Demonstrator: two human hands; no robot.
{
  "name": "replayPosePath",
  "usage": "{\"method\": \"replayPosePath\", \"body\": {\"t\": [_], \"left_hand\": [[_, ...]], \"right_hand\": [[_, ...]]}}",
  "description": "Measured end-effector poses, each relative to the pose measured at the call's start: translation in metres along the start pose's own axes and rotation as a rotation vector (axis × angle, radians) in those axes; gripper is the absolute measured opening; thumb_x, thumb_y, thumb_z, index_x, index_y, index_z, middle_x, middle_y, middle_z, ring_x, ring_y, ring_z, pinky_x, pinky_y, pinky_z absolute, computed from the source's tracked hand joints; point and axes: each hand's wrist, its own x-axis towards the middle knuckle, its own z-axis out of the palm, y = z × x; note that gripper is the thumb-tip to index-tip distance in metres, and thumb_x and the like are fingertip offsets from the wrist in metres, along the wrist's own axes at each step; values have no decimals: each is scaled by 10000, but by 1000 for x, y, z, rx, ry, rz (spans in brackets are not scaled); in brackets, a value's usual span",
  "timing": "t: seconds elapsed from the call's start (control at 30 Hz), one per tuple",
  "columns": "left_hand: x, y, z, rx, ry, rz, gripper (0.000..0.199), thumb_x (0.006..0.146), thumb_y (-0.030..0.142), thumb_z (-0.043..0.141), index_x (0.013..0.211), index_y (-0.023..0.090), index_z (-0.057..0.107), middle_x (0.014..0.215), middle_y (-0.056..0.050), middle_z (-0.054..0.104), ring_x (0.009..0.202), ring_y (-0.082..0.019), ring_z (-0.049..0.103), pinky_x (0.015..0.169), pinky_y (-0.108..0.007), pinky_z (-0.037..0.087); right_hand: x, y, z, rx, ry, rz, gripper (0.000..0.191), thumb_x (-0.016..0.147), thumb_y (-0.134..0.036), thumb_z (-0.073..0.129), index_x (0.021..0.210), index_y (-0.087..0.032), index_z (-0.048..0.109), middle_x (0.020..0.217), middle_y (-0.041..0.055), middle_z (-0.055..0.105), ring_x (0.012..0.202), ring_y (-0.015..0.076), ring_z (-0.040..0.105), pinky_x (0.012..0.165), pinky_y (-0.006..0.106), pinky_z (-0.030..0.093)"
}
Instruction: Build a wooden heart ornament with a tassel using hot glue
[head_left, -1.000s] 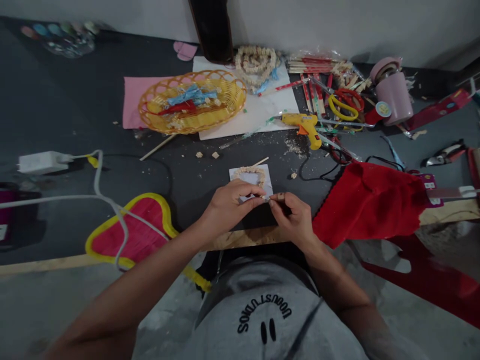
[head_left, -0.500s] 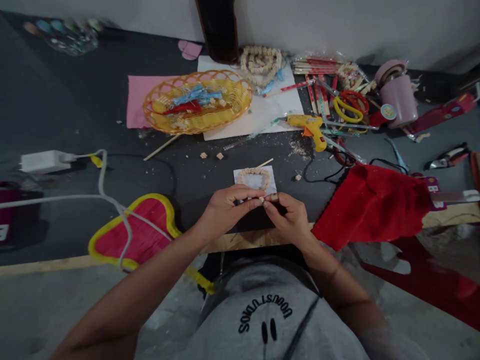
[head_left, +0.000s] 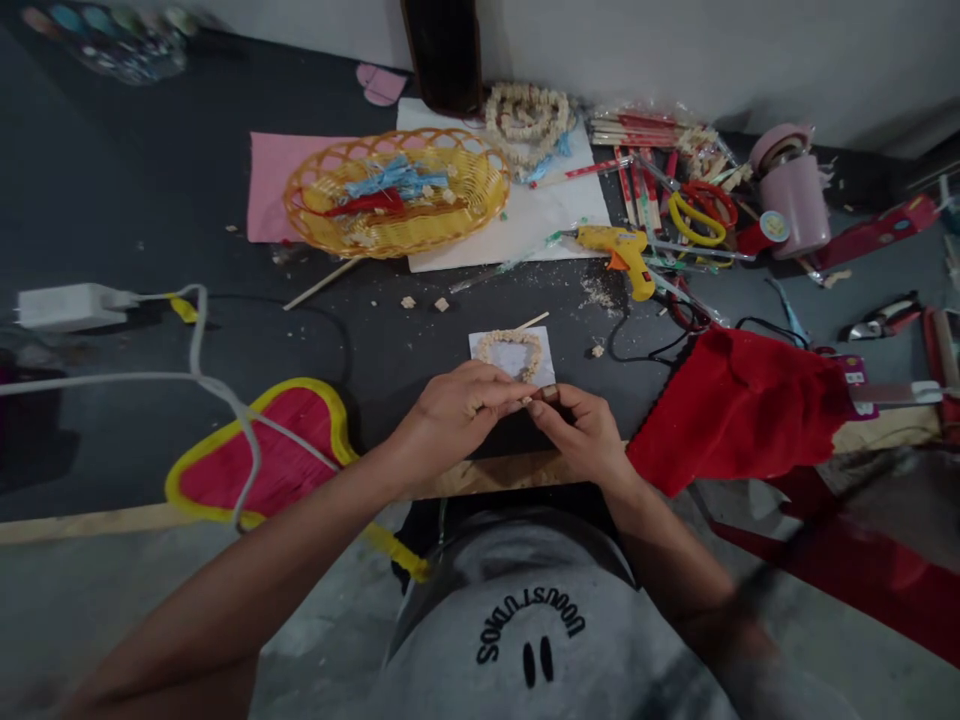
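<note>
My left hand point(head_left: 454, 410) and my right hand point(head_left: 581, 430) meet near the table's front edge. Between their pinched fingertips sits a small pale wooden piece point(head_left: 526, 400), mostly covered by the fingers. Just beyond, a ring of similar pale pieces point(head_left: 534, 345) lies on a small white paper point(head_left: 511, 362), its near part hidden behind my hands. A thin stick point(head_left: 534, 321) pokes out past the paper's far edge. Several loose pale pieces, such as one small wooden star-like piece point(head_left: 442, 304), are scattered on the dark table.
A yellow woven basket point(head_left: 300, 215) holds blue and red tassels. A yellow glue gun point(head_left: 611, 240), scissors point(head_left: 697, 220) and chopsticks point(head_left: 630, 200) lie at the back right. Red cloth point(head_left: 742, 410) is right of my hands; a pink heart-like board point(head_left: 262, 455) and white cable point(head_left: 199, 345) are left.
My fingers have shifted slightly around the small piece, with the left fingers closing further over it. The whole view has moved a little; the objects on the table stay in place.
</note>
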Motion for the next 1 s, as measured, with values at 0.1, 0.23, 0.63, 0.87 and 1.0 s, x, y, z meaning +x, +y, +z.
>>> {"method": "replayPosePath", "body": {"t": [0.1, 0.23, 0.63, 0.87, 1.0], "left_hand": [[-1, 0, 0, -36, 15, -47, 230, 930, 265, 570, 1054, 283, 762, 1015, -21, 755, 940, -159, 704, 851, -285, 559], [-4, 6, -1, -108, 2, -196, 184, 876, 326, 636, 967, 240, 771, 909, -13, 765, 810, -147, 704, 737, -237, 550], [-9, 9, -7, 6, -23, -270, 162, 854, 333, 604, 876, 226, 724, 788, 11, 687, 630, -108, 575, 599, -217, 464], [14, 2, -16, 430, -127, -29, 128, 885, 301, 613, 862, 248, 727, 1270, -57, 648, 1202, -291, 497, 1010, -494, 394], [23, -2, -12, 538, -133, -57, 159, 889, 337, 622, 836, 242, 739, 1486, -51, 472, 1368, -353, 325, 1040, -594, 326]], "right_hand": [[-3, -2, 1, -29, 23, -7, 241, 913, -383, 566, 802, -195, 669, 701, -22, 665, 623, 101, 588, 592, 198, 482], [-8, -3, 4, -86, 31, -53, 205, 934, -344, 548, 888, -202, 689, 770, -10, 709, 667, 111, 633, 629, 205, 506], [-11, 6, 14, -221, 49, -153, 197, 960, -307, 518, 948, -214, 692, 893, 42, 757, 793, 160, 713, 728, 260, 567], [-14, 14, -1, -397, 109, -161, 182, 933, -275, 549, 1051, -225, 679, 1057, 68, 757, 912, 189, 731, 777, 290, 590], [-21, 14, -6, -507, 59, -180, 178, 949, -258, 535, 1047, -210, 675, 978, 71, 744, 855, 187, 715, 762, 294, 578]]}}
